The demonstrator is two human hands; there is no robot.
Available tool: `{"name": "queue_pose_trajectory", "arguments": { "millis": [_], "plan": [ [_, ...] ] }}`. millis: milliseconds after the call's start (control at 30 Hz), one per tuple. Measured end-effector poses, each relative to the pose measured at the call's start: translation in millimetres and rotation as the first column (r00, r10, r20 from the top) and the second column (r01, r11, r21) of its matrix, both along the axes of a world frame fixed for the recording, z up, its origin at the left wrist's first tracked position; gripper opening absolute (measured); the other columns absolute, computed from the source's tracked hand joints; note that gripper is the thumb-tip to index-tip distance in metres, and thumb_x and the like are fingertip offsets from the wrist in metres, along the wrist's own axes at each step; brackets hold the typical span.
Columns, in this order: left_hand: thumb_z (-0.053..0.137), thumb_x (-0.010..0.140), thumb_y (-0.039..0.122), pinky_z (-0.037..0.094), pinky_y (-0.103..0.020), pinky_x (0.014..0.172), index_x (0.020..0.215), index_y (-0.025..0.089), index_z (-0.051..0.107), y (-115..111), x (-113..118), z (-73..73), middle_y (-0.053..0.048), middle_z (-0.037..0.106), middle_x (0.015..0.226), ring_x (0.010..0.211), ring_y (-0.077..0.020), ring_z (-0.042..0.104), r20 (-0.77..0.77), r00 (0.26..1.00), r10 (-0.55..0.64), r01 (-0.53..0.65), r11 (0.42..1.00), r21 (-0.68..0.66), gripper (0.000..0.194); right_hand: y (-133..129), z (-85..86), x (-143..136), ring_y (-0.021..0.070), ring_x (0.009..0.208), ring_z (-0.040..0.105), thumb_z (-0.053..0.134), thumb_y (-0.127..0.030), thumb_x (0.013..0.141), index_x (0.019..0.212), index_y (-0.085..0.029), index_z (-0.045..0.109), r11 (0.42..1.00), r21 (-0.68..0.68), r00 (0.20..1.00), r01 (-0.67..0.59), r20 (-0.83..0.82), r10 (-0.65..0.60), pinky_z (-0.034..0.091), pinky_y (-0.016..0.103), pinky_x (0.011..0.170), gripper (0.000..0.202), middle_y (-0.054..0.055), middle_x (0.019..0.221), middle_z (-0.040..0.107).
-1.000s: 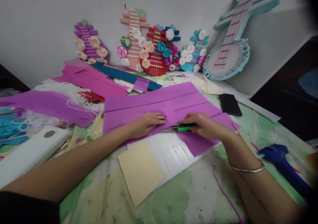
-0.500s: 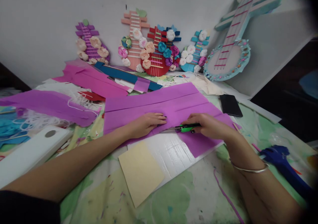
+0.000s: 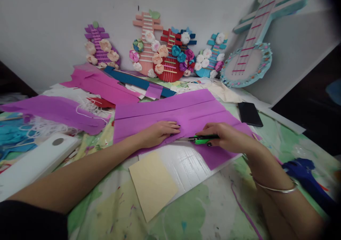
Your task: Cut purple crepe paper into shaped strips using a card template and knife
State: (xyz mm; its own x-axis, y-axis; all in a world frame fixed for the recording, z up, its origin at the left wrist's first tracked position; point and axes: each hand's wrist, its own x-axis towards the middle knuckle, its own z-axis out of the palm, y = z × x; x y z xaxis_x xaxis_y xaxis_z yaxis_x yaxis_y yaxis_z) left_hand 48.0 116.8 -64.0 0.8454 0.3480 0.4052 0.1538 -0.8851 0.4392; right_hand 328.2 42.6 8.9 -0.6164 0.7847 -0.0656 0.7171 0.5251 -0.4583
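A wide sheet of purple crepe paper (image 3: pixel 154 112) with fold lines lies over a white sheet (image 3: pixel 183 165) with a glossy surface. My left hand (image 3: pixel 161 131) rests flat on the purple paper, fingers stretched out towards the right, pressing near its front edge. In my right hand (image 3: pixel 225 135) is a green and black utility knife (image 3: pixel 205 140), gripped low over the paper with its tip pointing left, close to the left fingertips. A cream-coloured piece of paper (image 3: pixel 153 185) overlaps the white sheet in front. Whether the blade touches the paper is hard to tell.
Several flower-trimmed toy guitars, one of them red (image 3: pixel 170 67), lean against the wall. A blue glue gun (image 3: pixel 303 172) lies at the right, a black phone (image 3: pixel 250 114) behind it. Pink paper (image 3: pixel 98 85), white string and a white box-like object (image 3: pixel 39 165) are on the left.
The whole view has shifted slightly, so things appear a little further right. My right wrist sits slightly lower and further right; both hands keep almost the same place on the paper.
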Motion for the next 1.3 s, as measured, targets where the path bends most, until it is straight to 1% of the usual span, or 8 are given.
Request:
{"name": "queue_pose_trajectory", "arguments": {
  "millis": [100, 200, 300, 567, 733, 933, 1067, 1300],
  "plan": [
    [0.043, 0.096, 0.016, 0.040, -0.042, 0.109, 0.125, 0.023, 0.062, -0.5, -0.2, 1.1, -0.007, 0.063, 0.129, 0.129, -0.0193, 0.050, -0.005, 1.000, 0.001, -0.001, 1.000, -0.002, 0.035, 0.7, 0.7, 6.4, 0.0193, 0.088, 0.062, 0.057, -0.004, 0.072, 0.111, -0.025, 0.072, 1.000, -0.025, 1.000, 0.014, -0.001, -0.014, 0.045, 0.028, 0.077, 0.046, 0.004, 0.100, 0.070],
    [0.042, 0.097, 0.016, 0.040, -0.042, 0.109, 0.125, 0.022, 0.062, -1.0, 0.0, 1.7, -0.008, 0.063, 0.128, 0.128, -0.0197, 0.050, 0.004, 1.000, -0.003, 0.003, 1.000, -0.002, 0.035, 1.1, 0.3, 6.3, 0.0200, 0.090, 0.062, 0.056, -0.004, 0.074, 0.114, -0.024, 0.070, 0.999, -0.036, 1.000, 0.006, -0.003, -0.007, 0.046, 0.028, 0.078, 0.047, 0.005, 0.102, 0.070],
    [0.041, 0.096, 0.016, 0.041, -0.042, 0.108, 0.124, 0.020, 0.063, -1.1, 0.4, 1.3, -0.009, 0.064, 0.127, 0.128, -0.0199, 0.051, 0.013, 1.000, -0.006, 0.006, 1.000, 0.009, 0.035, 0.5, -1.1, 0.0, 0.0200, 0.089, 0.062, 0.055, -0.004, 0.075, 0.115, -0.023, 0.070, 1.000, -0.023, 1.000, -0.010, 0.003, 0.010, 0.045, 0.028, 0.078, 0.047, 0.006, 0.101, 0.069],
    [0.043, 0.094, 0.012, 0.041, -0.044, 0.108, 0.124, 0.021, 0.062, -1.2, 0.3, 1.0, -0.008, 0.063, 0.128, 0.128, -0.0201, 0.051, 0.005, 1.000, 0.003, -0.003, 1.000, 0.007, 0.037, -3.8, 0.2, -15.2, 0.0186, 0.085, 0.060, 0.055, -0.002, 0.075, 0.109, -0.022, 0.071, 0.999, -0.013, 1.000, -0.029, -0.010, 0.029, 0.043, 0.028, 0.075, 0.042, 0.005, 0.096, 0.068],
    [0.043, 0.096, 0.014, 0.041, -0.043, 0.108, 0.124, 0.023, 0.062, 0.0, 0.0, 0.6, -0.007, 0.063, 0.128, 0.128, -0.0192, 0.051, -0.001, 1.000, 0.010, -0.010, 1.000, 0.000, 0.036, -4.7, 2.3, -8.4, 0.0183, 0.085, 0.060, 0.055, -0.002, 0.074, 0.108, -0.023, 0.071, 1.000, -0.023, 1.000, -0.014, -0.017, 0.013, 0.044, 0.028, 0.076, 0.044, 0.004, 0.096, 0.068],
    [0.042, 0.097, 0.017, 0.041, -0.042, 0.108, 0.124, 0.023, 0.062, 0.3, 0.2, 0.4, -0.007, 0.064, 0.128, 0.128, -0.0190, 0.051, 0.015, 1.000, -0.001, 0.001, 1.000, 0.001, 0.035, -4.2, 2.2, -1.8, 0.0193, 0.088, 0.061, 0.054, -0.003, 0.075, 0.114, -0.024, 0.070, 1.000, -0.019, 1.000, 0.003, -0.011, -0.003, 0.045, 0.029, 0.078, 0.047, 0.005, 0.100, 0.068],
    [0.042, 0.096, 0.014, 0.041, -0.044, 0.108, 0.124, 0.021, 0.062, -0.1, 0.0, 0.4, -0.009, 0.064, 0.127, 0.128, -0.0198, 0.051, 0.012, 1.000, -0.006, 0.006, 1.000, -0.006, 0.036, -4.4, 1.5, -10.0, 0.0195, 0.087, 0.061, 0.055, -0.003, 0.076, 0.111, -0.022, 0.070, 1.000, -0.022, 1.000, -0.020, 0.012, 0.020, 0.045, 0.028, 0.076, 0.043, 0.005, 0.098, 0.068],
    [0.044, 0.094, 0.012, 0.041, -0.044, 0.107, 0.125, 0.024, 0.062, 0.5, 0.4, 0.0, -0.008, 0.064, 0.127, 0.128, -0.0194, 0.051, 0.022, 1.000, -0.007, 0.007, 1.000, -0.021, 0.038, -9.3, 3.9, -21.5, 0.0201, 0.087, 0.061, 0.055, -0.006, 0.079, 0.113, -0.022, 0.068, 0.999, -0.022, 0.999, -0.032, -0.007, 0.032, 0.045, 0.029, 0.075, 0.039, 0.006, 0.098, 0.068]
  ]
}}
